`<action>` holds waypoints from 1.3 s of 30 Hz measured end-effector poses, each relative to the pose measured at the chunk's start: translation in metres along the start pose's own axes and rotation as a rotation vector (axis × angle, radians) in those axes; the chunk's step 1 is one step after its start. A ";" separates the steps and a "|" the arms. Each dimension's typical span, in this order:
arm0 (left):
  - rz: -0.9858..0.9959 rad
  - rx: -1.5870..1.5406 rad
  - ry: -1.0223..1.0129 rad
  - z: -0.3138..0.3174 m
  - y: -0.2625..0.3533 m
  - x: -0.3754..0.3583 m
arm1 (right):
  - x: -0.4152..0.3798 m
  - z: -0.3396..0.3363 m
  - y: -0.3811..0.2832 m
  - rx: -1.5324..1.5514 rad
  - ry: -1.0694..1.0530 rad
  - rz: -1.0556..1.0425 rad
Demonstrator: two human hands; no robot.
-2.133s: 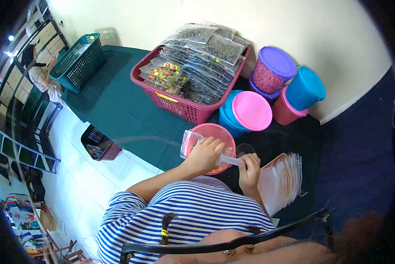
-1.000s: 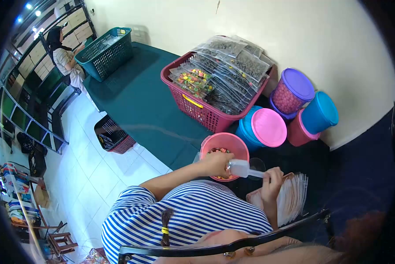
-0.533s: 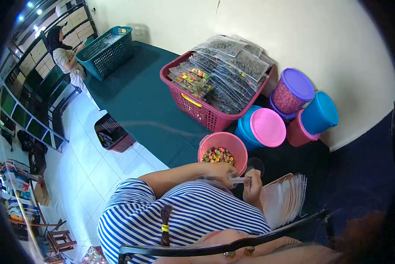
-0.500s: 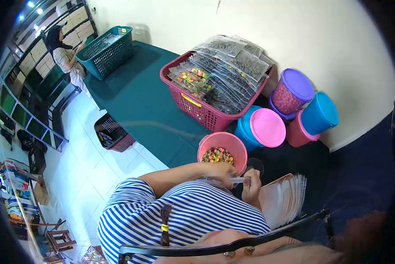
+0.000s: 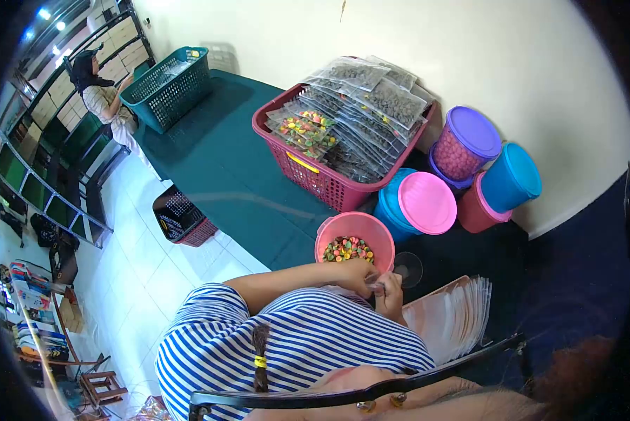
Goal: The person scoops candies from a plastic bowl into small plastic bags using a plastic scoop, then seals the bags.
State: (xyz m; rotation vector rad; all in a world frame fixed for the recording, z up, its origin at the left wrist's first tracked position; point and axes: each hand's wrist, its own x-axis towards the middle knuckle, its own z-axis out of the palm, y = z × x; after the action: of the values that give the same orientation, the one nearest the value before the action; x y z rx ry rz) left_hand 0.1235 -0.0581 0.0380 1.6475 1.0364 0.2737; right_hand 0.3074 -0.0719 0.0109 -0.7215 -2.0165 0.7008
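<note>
My left hand [image 5: 358, 276] is closed on a small clear plastic bag [image 5: 376, 286], just below the pink tub [image 5: 322, 247]. My right hand [image 5: 390, 296] pinches the other side of the bag, its fingers close to my left hand. Most of the bag is hidden by my hands. Colourful round pieces [image 5: 348, 249] lie in the bottom of the tub. Beside my right hand, a fanned stack of clear plastic bags [image 5: 450, 317] rests on the dark surface. A clear round disc [image 5: 407, 269] sits between the tub and the stack.
A maroon basket [image 5: 308, 175] holds many filled bags. Lidded containers stand to its right, including pink-lidded [image 5: 427, 203], purple-lidded [image 5: 473, 133] and blue [image 5: 511, 179] ones. A green basket [image 5: 166, 95] stands on the far table [image 5: 224, 151], near another person [image 5: 104, 98]. A dark basket [image 5: 183, 216] is on the floor.
My right hand has moved left and slightly down, closer to my left hand, and less of the plastic shows between them. The round disc is more exposed.
</note>
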 end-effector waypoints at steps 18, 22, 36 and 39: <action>0.082 0.072 -0.138 -0.033 0.001 -0.023 | 0.009 -0.025 -0.004 0.104 0.295 0.293; 0.031 0.065 -0.143 -0.030 0.005 -0.020 | 0.017 -0.015 -0.004 0.122 0.251 0.184; 0.021 -0.243 -0.076 -0.027 0.002 -0.022 | 0.043 -0.020 -0.009 0.106 0.048 0.095; 0.051 -0.403 -0.266 -0.034 0.007 -0.017 | 0.063 -0.039 -0.031 0.014 0.079 0.058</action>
State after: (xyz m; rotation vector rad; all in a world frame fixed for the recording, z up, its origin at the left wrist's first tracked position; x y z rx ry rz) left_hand 0.0948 -0.0475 0.0615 1.3034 0.6865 0.2685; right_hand 0.3048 -0.0397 0.0846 -0.7900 -1.9239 0.7079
